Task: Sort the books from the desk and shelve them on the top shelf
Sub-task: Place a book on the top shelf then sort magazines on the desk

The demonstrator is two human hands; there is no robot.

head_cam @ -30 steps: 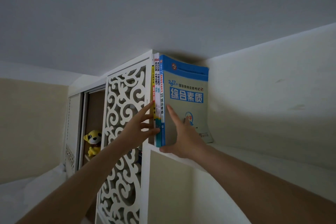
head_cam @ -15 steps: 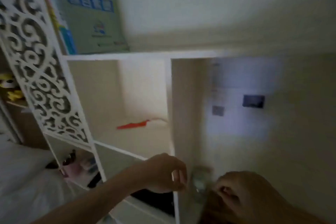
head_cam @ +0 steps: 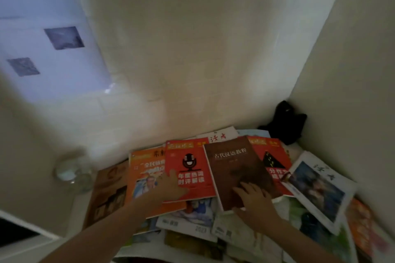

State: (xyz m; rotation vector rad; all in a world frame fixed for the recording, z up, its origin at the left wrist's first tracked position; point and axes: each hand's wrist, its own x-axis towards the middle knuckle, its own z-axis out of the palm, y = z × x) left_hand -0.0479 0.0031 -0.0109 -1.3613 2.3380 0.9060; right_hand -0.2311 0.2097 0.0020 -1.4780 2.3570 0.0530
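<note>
Head view shows the desk (head_cam: pixel 79 203) in the lower half of the frame, covered by a loose spread of books well over a dozen deep in overlap, so I judge most of the sorting and shelving is left; the top shelf is out of frame. Largest on top, the white magazine (head_cam: pixel 316 188) at lower right lies tilted, its long axis running toward the lower right. The brown book (head_cam: pixel 239 168) at centre lies flat, long axis roughly up-frame, title toward the wall. The red microphone book (head_cam: pixel 190 166) beside it lies likewise. The right hand (head_cam: pixel 254 198) rests on the brown book's lower edge, fingers spread and only lightly bent. The left hand (head_cam: pixel 171 188) lies flat with straight fingers on the red cover.
</note>
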